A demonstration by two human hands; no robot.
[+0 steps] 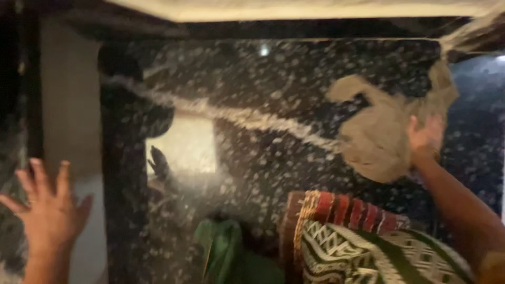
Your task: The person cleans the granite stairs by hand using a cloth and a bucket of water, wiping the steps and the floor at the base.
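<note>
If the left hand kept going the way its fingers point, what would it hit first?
The left hand is open, fingers spread and pointing up and slightly forward. In that line stands the pale wall panel beside the dark speckled stone slab. It would probably meet that panel first, though the blur leaves depth unclear.

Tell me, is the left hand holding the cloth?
No, the left hand is open and empty with fingers spread, while the right hand presses the beige cloth on the dark speckled surface.

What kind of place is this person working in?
Probably a home, perhaps a kitchen: a glossy speckled black stone slab, streaked white, is wiped with a beige cloth in the right hand. The patterned fabric below looks domestic.
</note>
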